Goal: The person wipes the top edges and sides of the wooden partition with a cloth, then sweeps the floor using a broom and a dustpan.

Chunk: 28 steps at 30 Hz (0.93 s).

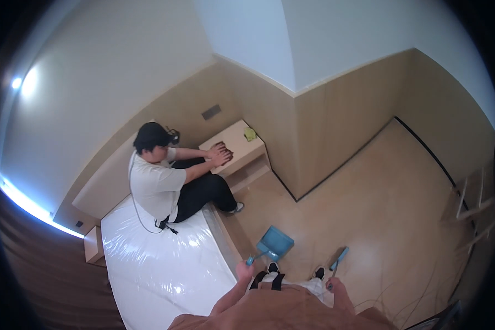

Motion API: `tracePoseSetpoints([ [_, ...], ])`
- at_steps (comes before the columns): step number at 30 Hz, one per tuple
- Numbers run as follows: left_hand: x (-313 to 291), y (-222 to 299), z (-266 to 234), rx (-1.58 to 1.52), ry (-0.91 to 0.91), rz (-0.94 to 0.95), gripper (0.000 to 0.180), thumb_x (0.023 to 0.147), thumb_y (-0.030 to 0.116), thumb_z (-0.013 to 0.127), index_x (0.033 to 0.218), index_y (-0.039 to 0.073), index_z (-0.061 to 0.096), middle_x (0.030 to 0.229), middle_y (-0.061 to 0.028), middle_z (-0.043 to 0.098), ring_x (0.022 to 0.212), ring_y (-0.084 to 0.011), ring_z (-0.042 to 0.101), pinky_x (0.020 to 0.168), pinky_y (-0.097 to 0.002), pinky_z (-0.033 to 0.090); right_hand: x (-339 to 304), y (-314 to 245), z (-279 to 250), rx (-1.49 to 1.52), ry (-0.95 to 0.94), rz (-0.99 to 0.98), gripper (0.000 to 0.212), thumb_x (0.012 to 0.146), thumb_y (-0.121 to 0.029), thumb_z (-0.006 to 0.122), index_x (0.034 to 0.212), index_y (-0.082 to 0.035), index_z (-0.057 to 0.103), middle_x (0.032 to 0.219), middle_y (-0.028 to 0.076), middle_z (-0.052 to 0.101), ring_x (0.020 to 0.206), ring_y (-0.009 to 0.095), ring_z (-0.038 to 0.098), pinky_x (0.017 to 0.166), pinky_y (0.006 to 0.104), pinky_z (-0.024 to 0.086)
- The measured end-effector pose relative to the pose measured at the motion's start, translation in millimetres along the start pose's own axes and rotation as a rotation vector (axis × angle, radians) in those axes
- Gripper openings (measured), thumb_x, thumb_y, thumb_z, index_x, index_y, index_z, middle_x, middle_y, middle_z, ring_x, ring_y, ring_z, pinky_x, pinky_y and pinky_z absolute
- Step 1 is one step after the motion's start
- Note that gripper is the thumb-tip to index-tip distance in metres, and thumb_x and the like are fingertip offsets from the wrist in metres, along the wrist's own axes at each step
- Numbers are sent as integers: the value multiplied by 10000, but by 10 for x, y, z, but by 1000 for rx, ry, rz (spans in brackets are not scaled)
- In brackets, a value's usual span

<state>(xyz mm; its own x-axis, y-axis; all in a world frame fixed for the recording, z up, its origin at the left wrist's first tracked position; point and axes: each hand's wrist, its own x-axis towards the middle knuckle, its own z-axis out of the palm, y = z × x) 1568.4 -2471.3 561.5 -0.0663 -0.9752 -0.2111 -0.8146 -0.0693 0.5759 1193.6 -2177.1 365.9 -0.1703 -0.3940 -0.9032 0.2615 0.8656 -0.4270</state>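
My left hand (244, 270) is closed round the blue grip of a dustpan's handle. The blue dustpan (276, 243) hangs or rests low over the wooden floor, just ahead of my feet; whether it touches is hard to tell. On the other side, my right hand (334, 284) grips the handle of a broom (341, 256). Its head is blue with a dark strip of bristles along one side, low by the floor and to the right of my shoes. A gap of bare floor separates broom and dustpan.
A bed (165, 264) under clear plastic stands at left. On it sits another person (157, 176), both hands on a reddish-brown cloth (225, 155) atop a nightstand (239, 144). A yellow-green item (249, 134) lies there too. Walls border the floor; a light rack (476, 206) stands far right.
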Motion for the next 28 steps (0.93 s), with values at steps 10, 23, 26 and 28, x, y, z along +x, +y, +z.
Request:
tracePoseSetpoints([
  [10,1153,685,415,347,-332,365,305,784,380,657,802,77,693,777,-194,652,756,-407,632,667,-519,497,-1006,-553,-494,859,324,89,216,922,-154,426,777,-29,526,538,60,495,392,176,458,350,308,386],
  [23,1383,1474,1313,455,-554,534,277,775,340,642,812,70,689,822,-206,665,785,-388,648,708,-495,521,192,-253,573,-213,604,89,218,768,-218,591,815,-46,716,794,185,686,744,286,686,695,420,536],
  [26,1368,1193,1330,552,-525,427,275,767,337,661,831,72,694,830,-202,671,830,-374,657,726,-482,527,-244,-1111,1096,-816,107,-218,365,787,-278,558,760,74,648,763,254,666,747,315,693,747,449,534],
  [28,1271,1182,1461,635,-553,415,334,734,395,703,892,101,695,882,-175,685,874,-366,664,779,-453,536,-107,-857,1361,-572,289,-32,316,780,-290,579,888,-22,709,890,226,684,862,326,684,839,429,510],
])
